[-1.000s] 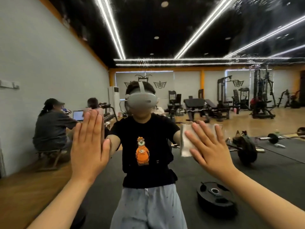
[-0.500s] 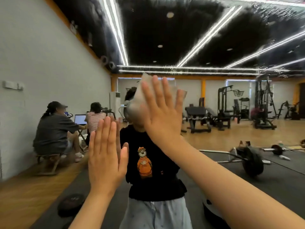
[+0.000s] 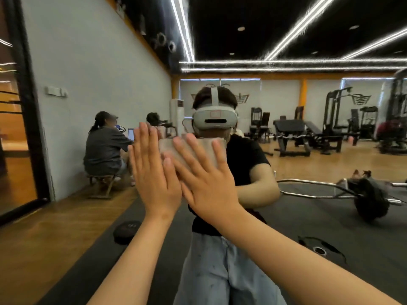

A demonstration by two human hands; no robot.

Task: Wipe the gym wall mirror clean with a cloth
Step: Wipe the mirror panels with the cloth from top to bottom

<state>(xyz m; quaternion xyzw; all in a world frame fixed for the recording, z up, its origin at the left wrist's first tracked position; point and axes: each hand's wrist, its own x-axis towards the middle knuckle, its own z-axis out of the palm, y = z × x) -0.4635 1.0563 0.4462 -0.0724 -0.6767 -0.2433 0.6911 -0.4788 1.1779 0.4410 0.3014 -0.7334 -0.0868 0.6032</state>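
Observation:
The wall mirror (image 3: pixel 308 133) fills nearly the whole view and reflects me and the gym behind me. My right hand (image 3: pixel 209 190) lies flat with spread fingers, pressing a pale folded cloth (image 3: pixel 201 148) against the glass just below my reflected headset. My left hand (image 3: pixel 154 179) rests flat on the mirror right beside it, fingers together and pointing up, holding nothing. The two hands nearly touch at the thumbs. Most of the cloth is hidden under my right hand.
The mirror's black frame edge (image 3: pixel 28 111) runs down the far left. In the reflection, two people (image 3: pixel 105 146) sit at a laptop on the left, a loaded barbell (image 3: pixel 370 201) and weight plates (image 3: pixel 126 232) lie on black matting, and gym machines (image 3: pixel 343 122) stand at the back.
My right hand has swept the cloth from the right, up across the centre, then down to the left beside my left hand. My view has turned left, bringing the mirror's frame into sight.

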